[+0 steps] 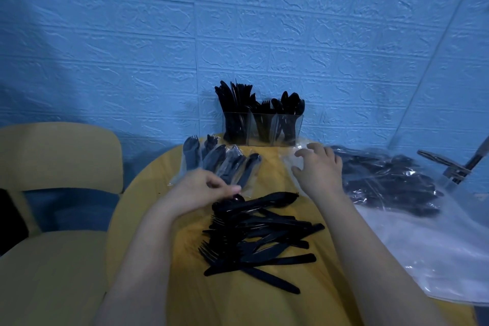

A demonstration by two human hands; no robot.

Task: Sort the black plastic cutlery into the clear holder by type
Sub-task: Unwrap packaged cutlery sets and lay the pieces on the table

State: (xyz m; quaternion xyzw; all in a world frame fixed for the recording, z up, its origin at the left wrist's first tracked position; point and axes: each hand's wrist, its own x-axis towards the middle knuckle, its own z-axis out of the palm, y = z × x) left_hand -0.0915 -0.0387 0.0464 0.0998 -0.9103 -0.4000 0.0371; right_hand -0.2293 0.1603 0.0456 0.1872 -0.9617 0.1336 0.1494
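A loose pile of black plastic cutlery (pixel 260 235) lies on the yellow round table (pixel 164 180): forks, knives and spoons mixed. My left hand (pixel 203 189) pinches a bundle of black spoons (pixel 254 202) at the pile's far edge. My right hand (pixel 318 168) hovers with fingers spread over clear plastic wrap, holding nothing. The clear holder (pixel 262 128) stands at the table's far edge against the wall. Its three compartments hold knives on the left, forks in the middle and spoons on the right.
Wrapped cutlery packets (pixel 225 164) lie left of the holder. A large clear bag of black cutlery (pixel 389 182) covers the table's right side. A yellow chair (pixel 58 193) stands at left. A metal stand (pixel 455 167) rises at the far right. A blue textured wall is behind.
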